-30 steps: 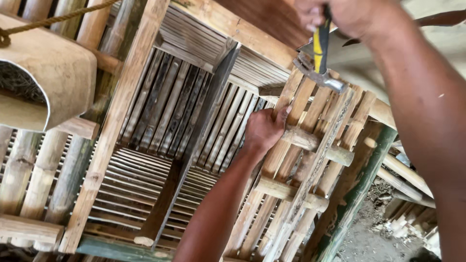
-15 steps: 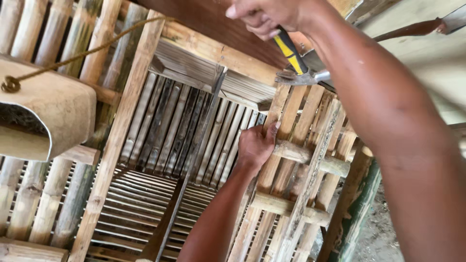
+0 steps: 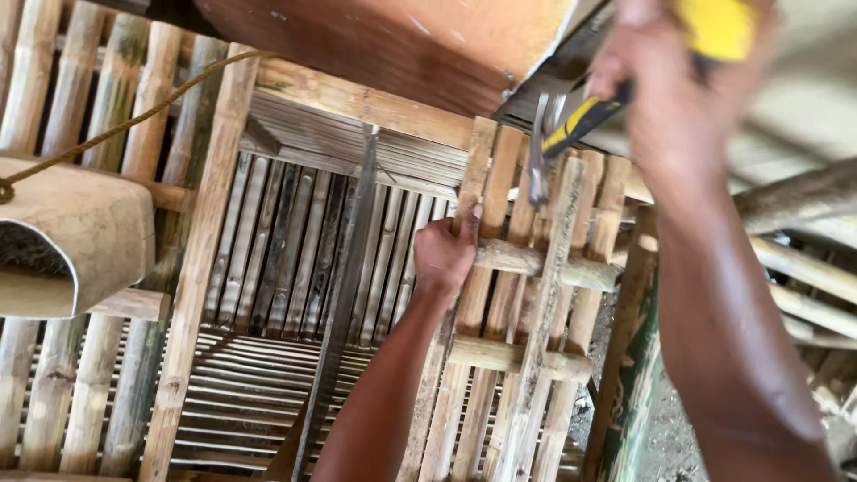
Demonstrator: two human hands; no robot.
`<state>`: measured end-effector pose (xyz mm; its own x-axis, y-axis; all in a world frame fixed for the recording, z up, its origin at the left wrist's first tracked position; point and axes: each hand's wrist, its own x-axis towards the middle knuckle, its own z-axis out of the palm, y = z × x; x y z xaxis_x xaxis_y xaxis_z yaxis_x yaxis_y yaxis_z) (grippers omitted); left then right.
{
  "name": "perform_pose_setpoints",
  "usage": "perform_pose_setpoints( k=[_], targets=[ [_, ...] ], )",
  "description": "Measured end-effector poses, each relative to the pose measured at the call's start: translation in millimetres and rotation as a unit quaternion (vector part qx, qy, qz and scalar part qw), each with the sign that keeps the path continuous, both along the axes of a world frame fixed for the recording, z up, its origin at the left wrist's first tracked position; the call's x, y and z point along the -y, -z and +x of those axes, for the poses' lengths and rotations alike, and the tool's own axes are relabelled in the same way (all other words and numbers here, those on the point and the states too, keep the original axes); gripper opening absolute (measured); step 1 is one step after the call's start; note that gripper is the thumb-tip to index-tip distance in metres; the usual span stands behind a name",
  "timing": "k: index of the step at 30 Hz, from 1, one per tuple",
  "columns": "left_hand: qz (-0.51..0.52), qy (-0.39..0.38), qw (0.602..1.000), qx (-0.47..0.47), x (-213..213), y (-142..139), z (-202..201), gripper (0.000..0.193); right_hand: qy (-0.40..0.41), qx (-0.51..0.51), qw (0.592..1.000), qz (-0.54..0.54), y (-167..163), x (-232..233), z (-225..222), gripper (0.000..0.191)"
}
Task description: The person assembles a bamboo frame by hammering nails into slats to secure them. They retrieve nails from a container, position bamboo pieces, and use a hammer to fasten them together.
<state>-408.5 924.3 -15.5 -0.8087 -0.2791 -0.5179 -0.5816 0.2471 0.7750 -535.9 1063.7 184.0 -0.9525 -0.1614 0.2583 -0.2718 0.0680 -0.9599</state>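
Note:
My left hand (image 3: pixel 445 254) grips the edge of a small bamboo slat door (image 3: pixel 527 295) on a wooden cage, holding it by its left upright beside a cross piece. My right hand (image 3: pixel 678 98), blurred and close to the camera, is closed around the yellow and black handle of a claw hammer (image 3: pixel 562 134). The hammer's metal head hangs just above the door's upper slats. The inside of the cage (image 3: pixel 295 259) shows thin bamboo bars and a slatted floor.
A curved brown basket-like object (image 3: pixel 71 232) hangs on a cord at the left. A reddish-brown board (image 3: pixel 384 45) runs overhead. A green-painted post (image 3: pixel 634 375) stands right of the door, with loose bamboo poles (image 3: pixel 803 268) and dirt ground behind it.
My right hand with the hammer has moved right and nearer the camera, and the hammer head now points down over the door's slats. My left hand keeps its hold on the door.

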Motion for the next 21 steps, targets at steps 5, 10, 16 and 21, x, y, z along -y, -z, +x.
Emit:
perform_pose_setpoints(
  k=[5,10,16,21],
  targets=[
    [-0.073,0.011,0.997,-0.023,-0.9,-5.7,2.0,0.062,0.099,-0.122,0.966,0.204,4.7,-42.0,91.0,0.017],
    [-0.100,0.037,0.994,0.016,-2.0,-4.0,-1.4,0.062,0.212,0.016,0.861,0.462,0.0,-76.4,185.2,0.030],
    [-0.107,0.037,0.994,0.000,-3.6,-0.3,-21.1,0.058,0.128,0.367,0.857,0.338,23.2,-104.0,197.3,0.057],
    [-0.031,0.034,0.999,0.000,-2.0,9.4,-21.6,0.065,0.056,0.482,0.858,0.168,74.7,-75.2,172.9,0.043]
  ],
)
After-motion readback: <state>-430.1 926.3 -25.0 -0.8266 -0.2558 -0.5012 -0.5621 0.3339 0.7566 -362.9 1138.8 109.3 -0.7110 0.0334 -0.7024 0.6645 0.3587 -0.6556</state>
